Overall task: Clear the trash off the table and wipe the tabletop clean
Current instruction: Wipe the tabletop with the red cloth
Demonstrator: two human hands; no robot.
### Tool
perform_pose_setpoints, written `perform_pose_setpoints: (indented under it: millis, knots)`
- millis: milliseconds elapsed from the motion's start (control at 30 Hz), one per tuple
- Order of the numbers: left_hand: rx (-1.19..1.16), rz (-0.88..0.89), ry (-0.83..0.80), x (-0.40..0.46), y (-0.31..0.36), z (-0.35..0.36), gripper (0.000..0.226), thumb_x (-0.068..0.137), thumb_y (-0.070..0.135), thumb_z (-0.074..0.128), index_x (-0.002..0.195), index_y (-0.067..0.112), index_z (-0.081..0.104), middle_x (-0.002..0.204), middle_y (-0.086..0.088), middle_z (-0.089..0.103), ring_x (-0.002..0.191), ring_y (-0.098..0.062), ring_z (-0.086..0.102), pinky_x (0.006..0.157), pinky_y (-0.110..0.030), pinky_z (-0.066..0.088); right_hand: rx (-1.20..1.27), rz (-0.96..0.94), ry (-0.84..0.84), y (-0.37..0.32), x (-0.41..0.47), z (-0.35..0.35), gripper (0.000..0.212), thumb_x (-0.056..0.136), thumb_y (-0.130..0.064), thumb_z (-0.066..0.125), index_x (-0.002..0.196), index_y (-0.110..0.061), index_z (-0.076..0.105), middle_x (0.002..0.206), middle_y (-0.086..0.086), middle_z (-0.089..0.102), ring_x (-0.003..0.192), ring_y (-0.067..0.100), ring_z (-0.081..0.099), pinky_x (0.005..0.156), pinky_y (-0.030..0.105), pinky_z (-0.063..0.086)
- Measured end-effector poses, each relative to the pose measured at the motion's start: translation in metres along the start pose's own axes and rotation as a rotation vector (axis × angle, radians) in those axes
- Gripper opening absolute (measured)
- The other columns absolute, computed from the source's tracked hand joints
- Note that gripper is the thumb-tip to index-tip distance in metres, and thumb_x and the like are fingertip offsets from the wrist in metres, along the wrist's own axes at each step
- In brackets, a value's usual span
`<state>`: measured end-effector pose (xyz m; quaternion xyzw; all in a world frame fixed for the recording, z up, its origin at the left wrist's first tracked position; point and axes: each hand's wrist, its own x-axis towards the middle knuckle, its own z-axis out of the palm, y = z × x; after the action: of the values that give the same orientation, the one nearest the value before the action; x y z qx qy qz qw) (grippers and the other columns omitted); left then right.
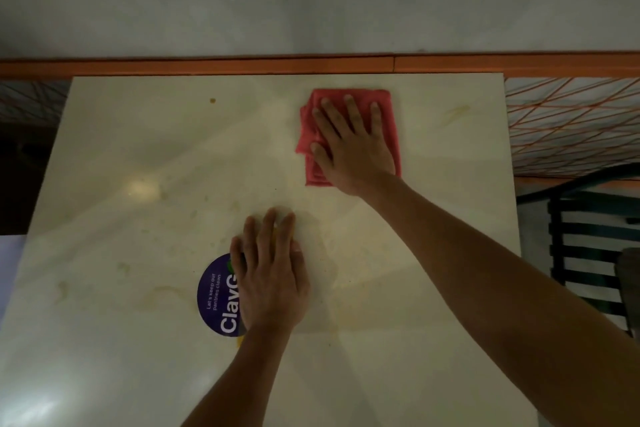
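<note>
A folded red cloth is pressed flat near the table's far edge by the spread right hand. The left hand is laid flat, fingers together, beside a purple sticker.

I see my right hand pressing flat on a folded red cloth on the stained cream surface; my left hand rests flat, partly covering a round purple sticker.
</note>
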<state>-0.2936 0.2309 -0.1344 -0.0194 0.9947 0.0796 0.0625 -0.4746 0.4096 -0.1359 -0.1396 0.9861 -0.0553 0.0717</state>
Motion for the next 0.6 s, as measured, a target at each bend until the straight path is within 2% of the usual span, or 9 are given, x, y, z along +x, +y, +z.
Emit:
perform_pose_setpoints:
  millis: [233, 467, 600]
  knots:
    - [-0.023, -0.007, 0.054, -0.001, 0.001, -0.001, 0.052, 0.104, 0.036, 0.03, 0.156, 0.026, 0.033, 0.164, -0.003, 0.03, 0.154, -0.031, 0.019, 0.121, -0.058, 0.022, 0.057, 0.006, 0.019, 0.015, 0.006, -0.002, 0.069, 0.098, -0.063, 0.01, 0.158, -0.029, 0.016, 0.166, -0.003, 0.014, 0.153, 0.028, 0.008, 0.121, 0.057, 0.004]
    - [-0.028, -0.007, 0.083, -0.002, 0.006, 0.0, 0.05, 0.104, 0.033, 0.031, 0.154, 0.027, 0.035, 0.162, -0.002, 0.033, 0.152, -0.032, 0.022, 0.122, -0.056, 0.02, 0.077, 0.234, 0.074, 0.098, -0.024, -0.005, 0.067, 0.098, -0.062, 0.019, 0.158, -0.031, 0.018, 0.166, -0.004, 0.014, 0.153, 0.027, 0.007, 0.122, 0.054, 0.002]
    - [-0.029, -0.017, 0.07, -0.002, 0.006, 0.001, 0.051, 0.104, 0.034, 0.031, 0.154, 0.029, 0.033, 0.163, -0.002, 0.031, 0.153, -0.032, 0.02, 0.122, -0.056, 0.019, 0.074, 0.378, 0.101, 0.137, -0.05, -0.008, 0.07, 0.099, -0.061, 0.014, 0.159, -0.026, 0.012, 0.167, -0.001, 0.009, 0.153, 0.029, 0.005, 0.122, 0.055, 0.001]
